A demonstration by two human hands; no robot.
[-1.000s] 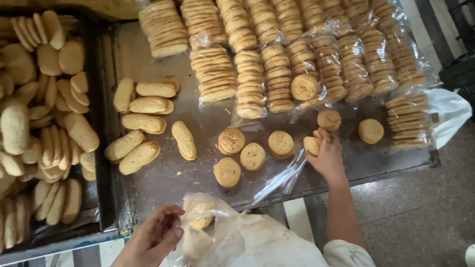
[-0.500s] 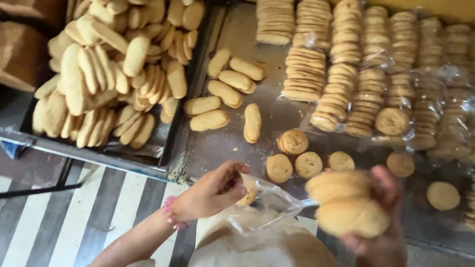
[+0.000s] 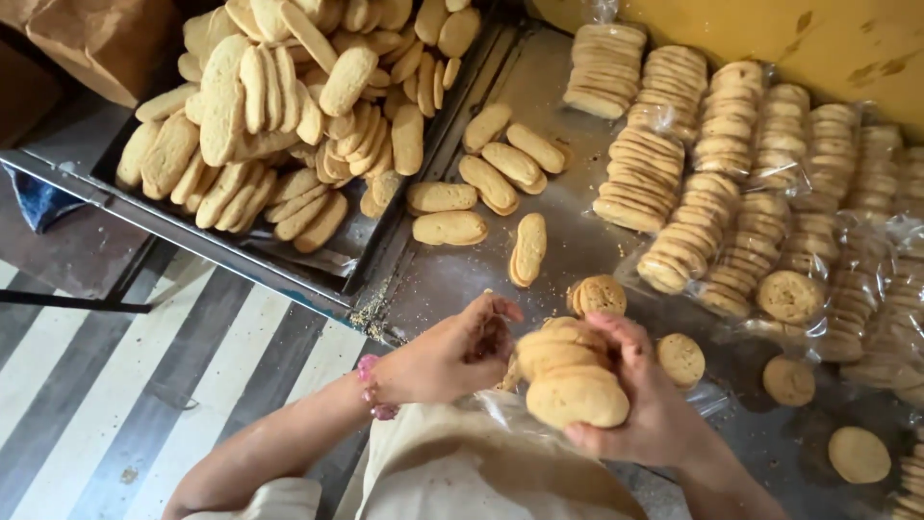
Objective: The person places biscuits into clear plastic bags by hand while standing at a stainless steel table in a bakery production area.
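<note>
- Your right hand point(image 3: 640, 400) is closed around a stack of round biscuits point(image 3: 570, 371), fingers curled over the far side and the thumb underneath, with the stack lying on its side just above your lap.
- Your left hand point(image 3: 462, 351) is curled shut beside that stack, its fingertips pinching the edge of a clear plastic bag point(image 3: 525, 419); a pink bead bracelet point(image 3: 371, 385) sits on that wrist.
- The plastic bag hangs between your two hands, directly under the stack and touching it.
- On the metal worktop point(image 3: 558, 87) just beyond your hands lie loose round biscuits: one point(image 3: 599, 294) right behind the stack, one point(image 3: 681, 359) just beside your right thumb, and more point(image 3: 789, 380) further to your right.
- A scatter of oval biscuits point(image 3: 486, 183) lies on the worktop ahead of your left hand, well apart from it.
- Rows of bagged round biscuits point(image 3: 731, 183) fill the far right of the worktop, packed side by side in clear wrap.
- To your left, a dark tray point(image 3: 375, 255) is heaped with oval biscuits point(image 3: 279, 106), touching the worktop's edge.
- Below the tray you can see a striped floor point(image 3: 115, 385), and a brown paper bag point(image 3: 91, 43) stands at the far left corner.
</note>
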